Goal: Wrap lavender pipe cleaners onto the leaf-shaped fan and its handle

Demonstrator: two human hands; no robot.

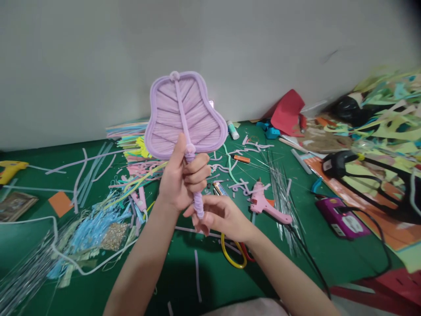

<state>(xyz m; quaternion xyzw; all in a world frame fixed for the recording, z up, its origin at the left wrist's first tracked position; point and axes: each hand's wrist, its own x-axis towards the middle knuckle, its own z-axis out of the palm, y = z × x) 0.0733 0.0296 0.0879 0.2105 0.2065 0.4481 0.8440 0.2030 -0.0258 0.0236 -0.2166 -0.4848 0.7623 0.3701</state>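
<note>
A lilac hand fan (200,118) made of pipe cleaners stands upright above the table, its ribbed face towards me. My left hand (180,180) is wrapped round the upper handle, the thumb lying along the base of the centre rib. Lower down, my right hand (223,217) pinches the wrapped bottom end of the handle between thumb and fingers. Below it, yellow scissor handles (233,262) show partly behind my right wrist. A pink glue gun (268,206) lies to the right of my hands.
On the green table (177,281) lie bundles of metal wires (284,206), blue tassels (95,228) and lilac pipe-cleaner scraps. At the right are a purple box (344,217) with a cord and a pile of paper strips (391,109). A yellow glue gun (11,171) sits far left.
</note>
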